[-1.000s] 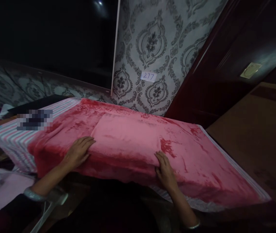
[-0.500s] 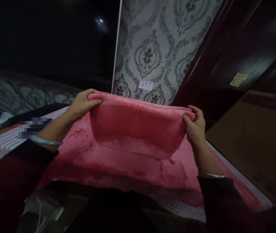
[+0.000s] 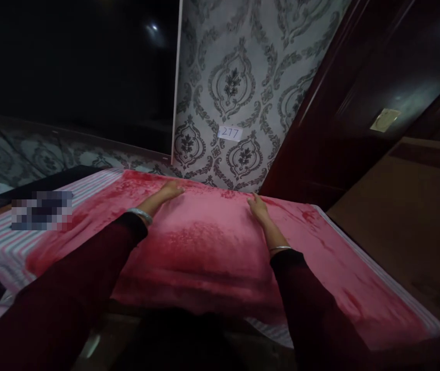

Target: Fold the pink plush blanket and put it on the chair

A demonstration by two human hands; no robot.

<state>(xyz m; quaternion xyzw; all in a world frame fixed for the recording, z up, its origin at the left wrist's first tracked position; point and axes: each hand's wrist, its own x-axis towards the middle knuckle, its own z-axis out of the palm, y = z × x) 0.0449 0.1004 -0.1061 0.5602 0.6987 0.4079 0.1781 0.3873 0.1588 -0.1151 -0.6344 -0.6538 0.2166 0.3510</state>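
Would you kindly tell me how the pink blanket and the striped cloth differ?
The pink blanket has red patches; the striped cloth has pale, pink and grey-blue stripes.
The blanket lies on top; the cloth lies beneath.
The blanket shows broadly; the cloth shows only around its edges.
Both are spread out.

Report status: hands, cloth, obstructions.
Left hand, right hand at pink plush cloth, near far edge; striped cloth underneath; pixelated dark item leftward, clear of hands.

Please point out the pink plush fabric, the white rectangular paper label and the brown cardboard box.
Pink plush fabric [image 3: 204, 239]: head view, reddish middle.
White rectangular paper label [image 3: 230, 133]: head view, centre.
Brown cardboard box [image 3: 409, 219]: head view, side panel.
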